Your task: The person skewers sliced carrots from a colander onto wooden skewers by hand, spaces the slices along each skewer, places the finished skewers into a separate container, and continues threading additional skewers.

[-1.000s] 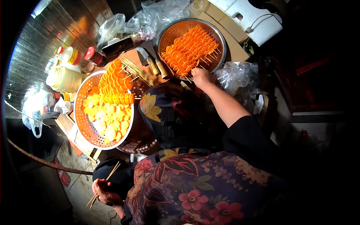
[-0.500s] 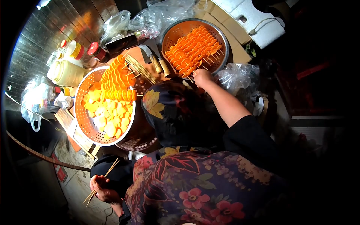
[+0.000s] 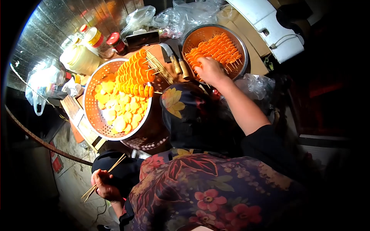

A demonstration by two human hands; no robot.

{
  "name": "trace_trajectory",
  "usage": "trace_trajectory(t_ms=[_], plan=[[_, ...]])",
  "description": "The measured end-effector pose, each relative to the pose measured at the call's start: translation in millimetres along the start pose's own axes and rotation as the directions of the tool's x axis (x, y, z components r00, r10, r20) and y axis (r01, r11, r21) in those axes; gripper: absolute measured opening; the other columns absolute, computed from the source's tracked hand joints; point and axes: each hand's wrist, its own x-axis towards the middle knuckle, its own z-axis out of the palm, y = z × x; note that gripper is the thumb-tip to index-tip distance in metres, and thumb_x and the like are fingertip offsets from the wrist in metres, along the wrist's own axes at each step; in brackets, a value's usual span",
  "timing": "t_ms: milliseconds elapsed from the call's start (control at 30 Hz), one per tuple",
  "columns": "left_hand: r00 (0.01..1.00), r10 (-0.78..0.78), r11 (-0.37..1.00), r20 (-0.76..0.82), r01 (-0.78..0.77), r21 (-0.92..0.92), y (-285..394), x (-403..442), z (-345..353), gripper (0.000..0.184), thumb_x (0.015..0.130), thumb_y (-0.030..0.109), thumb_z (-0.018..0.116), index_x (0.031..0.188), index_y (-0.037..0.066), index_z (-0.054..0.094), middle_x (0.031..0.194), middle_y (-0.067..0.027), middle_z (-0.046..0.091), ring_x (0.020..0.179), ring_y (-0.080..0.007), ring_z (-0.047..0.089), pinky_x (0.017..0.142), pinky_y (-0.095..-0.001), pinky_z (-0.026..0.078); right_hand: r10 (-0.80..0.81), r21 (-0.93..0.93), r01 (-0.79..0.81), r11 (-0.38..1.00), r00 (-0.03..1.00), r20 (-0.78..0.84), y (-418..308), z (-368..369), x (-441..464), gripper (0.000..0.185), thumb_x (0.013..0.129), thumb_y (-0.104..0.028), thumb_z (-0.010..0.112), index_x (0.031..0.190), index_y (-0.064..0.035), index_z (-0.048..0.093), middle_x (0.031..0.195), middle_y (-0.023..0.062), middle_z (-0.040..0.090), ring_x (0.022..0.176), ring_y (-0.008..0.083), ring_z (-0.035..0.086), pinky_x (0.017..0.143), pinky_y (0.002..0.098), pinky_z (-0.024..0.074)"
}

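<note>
My left hand [image 3: 105, 186] is closed around a few thin wooden sticks [image 3: 116, 163], low at the left beside my knee. At the upper right, my right hand [image 3: 211, 72] reaches over the near rim of a metal colander [image 3: 243, 46], its fingers curled on the skewered orange slices [image 3: 219, 48] there. Its fingertips are partly hidden. The white-rimmed colander [image 3: 89, 119] at the left holds loose yellow-orange slices [image 3: 123, 111], with several loaded skewers [image 3: 135, 75] lying at its upper right.
Between the colanders lie bare sticks [image 3: 160, 68] and wooden-handled knives [image 3: 175, 64]. A phone [image 3: 143, 39], a red-lidded jar [image 3: 116, 43] and plastic bags [image 3: 189, 17] stand or lie behind. A white foam box [image 3: 269, 27] is at the upper right.
My right hand has moved from the colander's near edge further in over the skewered slices. My left hand still holds its sticks. The whole view has shifted a little.
</note>
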Motion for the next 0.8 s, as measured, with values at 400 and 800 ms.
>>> trace_trajectory(t_ms=[400, 800], plan=[[0.999, 0.039, 0.997, -0.037, -0.037, 0.062, 0, -3, 2, 0.029, 0.096, 0.027, 0.046, 0.097, 0.002, 0.061, 0.077, -0.0077, 0.063, 0.067, -0.0140, 0.059, 0.058, -0.0258, 0.049, -0.092, -0.194, 0.202, 0.960, 0.882, 0.461, -163, 2, 114, 0.053, 0.069, -0.033, 0.067, 0.112, -0.0020, 0.062, 0.111, 0.0199, 0.061, 0.106, 0.0306, 0.059, 0.092, 0.0384, 0.0463], [0.997, 0.074, 0.994, -0.015, -0.072, 0.083, -4, -1, -3, 0.029, 0.097, 0.026, 0.044, 0.098, 0.001, 0.060, 0.077, -0.0091, 0.062, 0.064, -0.0148, 0.058, 0.058, -0.0261, 0.048, 0.072, 0.106, -0.271, 0.957, 0.571, 0.817, -153, 14, 131, 0.011, 0.077, -0.011, 0.065, 0.070, -0.0029, 0.068, 0.063, 0.0057, 0.064, 0.048, 0.0135, 0.058, 0.043, 0.0263, 0.0430]])
